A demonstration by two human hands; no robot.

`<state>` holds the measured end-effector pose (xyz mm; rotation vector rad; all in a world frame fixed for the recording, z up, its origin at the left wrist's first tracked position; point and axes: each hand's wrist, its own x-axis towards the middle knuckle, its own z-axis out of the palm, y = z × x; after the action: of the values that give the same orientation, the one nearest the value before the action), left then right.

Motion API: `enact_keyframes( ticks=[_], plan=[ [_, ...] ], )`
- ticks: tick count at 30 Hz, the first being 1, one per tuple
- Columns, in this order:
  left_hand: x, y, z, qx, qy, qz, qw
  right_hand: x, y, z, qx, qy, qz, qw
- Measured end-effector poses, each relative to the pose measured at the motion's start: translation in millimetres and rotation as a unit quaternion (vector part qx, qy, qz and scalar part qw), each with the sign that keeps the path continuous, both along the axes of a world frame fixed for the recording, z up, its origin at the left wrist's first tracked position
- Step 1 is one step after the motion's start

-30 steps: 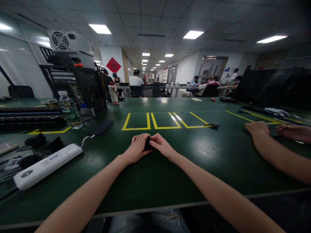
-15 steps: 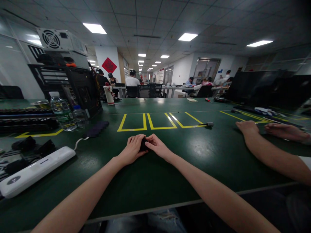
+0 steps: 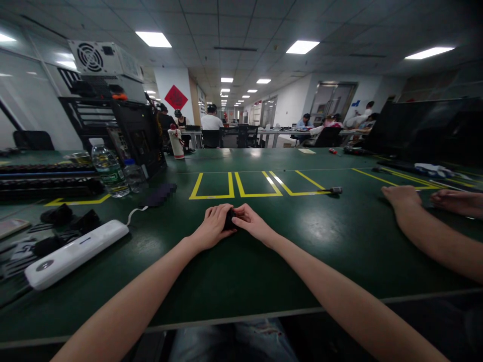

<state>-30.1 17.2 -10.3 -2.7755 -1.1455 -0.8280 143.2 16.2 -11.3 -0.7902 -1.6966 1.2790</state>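
A small black object (image 3: 229, 219) stands on the green tabletop, largely covered by my fingers, so its kind does not show. My left hand (image 3: 212, 226) wraps round its left side, fingers over the top and thumb low in front. From the right, my right hand (image 3: 254, 225) pinches its edge between thumb and fingers. Beyond both hands lie yellow tape outlines (image 3: 239, 195) on the table. A dark stick-like tool with a metallic end (image 3: 335, 190) rests at the corner of the rightmost of these outlines.
To the left are a white power strip (image 3: 77, 254), black blocks (image 3: 56, 215), a water bottle (image 3: 107, 168) and a computer frame (image 3: 138, 136). A co-worker's arm (image 3: 426, 226) lies on the table at right, near a dark monitor (image 3: 418, 128). A white cylinder (image 3: 176, 143) stands farther back.
The whole view has shifted slightly, with things appearing a little farther right and up. Both hands keep their hold on the black object.
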Motion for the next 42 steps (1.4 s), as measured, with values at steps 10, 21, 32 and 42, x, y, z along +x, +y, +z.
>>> enact_keyframes(
  ticks=[10, 21, 32, 42],
  plan=[
    [-0.4, -1.0, 1.5, -0.003, 0.010, 0.002, 1.000, 0.5, 4.4, -3.2, -0.017, -0.024, -0.004, 1.000],
    [1.2, 1.5, -1.3, 0.008, 0.001, 0.000, 1.000, -4.1, 1.8, -2.5, -0.002, 0.005, -0.026, 1.000],
    [-0.7, -3.1, 5.0, -0.010, 0.010, -0.002, 1.000, -0.8, 0.2, -0.5, 0.001, 0.001, 0.003, 1.000],
    [0.1, -0.9, 0.4, -0.002, 0.001, 0.004, 1.000, -1.0, 2.6, -2.3, -0.020, -0.019, -0.008, 1.000]
  ],
)
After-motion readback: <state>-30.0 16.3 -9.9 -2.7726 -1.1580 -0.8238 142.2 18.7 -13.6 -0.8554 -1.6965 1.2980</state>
